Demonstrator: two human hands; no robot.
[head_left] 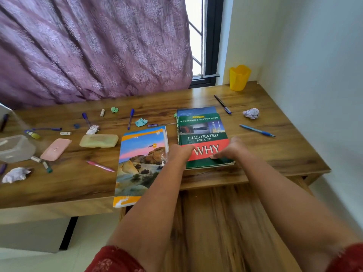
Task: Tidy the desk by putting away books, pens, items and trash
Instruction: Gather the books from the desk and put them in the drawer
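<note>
A green and red book titled "Illustrated Book of Why" (202, 130) lies on the wooden desk (275, 146), stacked on a blue book (196, 110). My left hand (179, 152) grips its near left edge. My right hand (230, 149) rests on its near right part, fingers on the cover. A notebook with a desert photo cover (140, 163) lies to the left and overhangs the desk's front edge. Pens (257, 130) (223, 104) (130, 118) (100, 166) and crumpled paper balls (251, 113) (15, 174) (141, 122) are scattered about.
A yellow cup (239, 77) stands at the back right corner. A pale yellow case (98, 140), a pink case (56, 149) and a clear plastic box (15, 148) sit at the left. A purple curtain (88, 52) hangs behind. A pull-out shelf (225, 222) extends below the desk.
</note>
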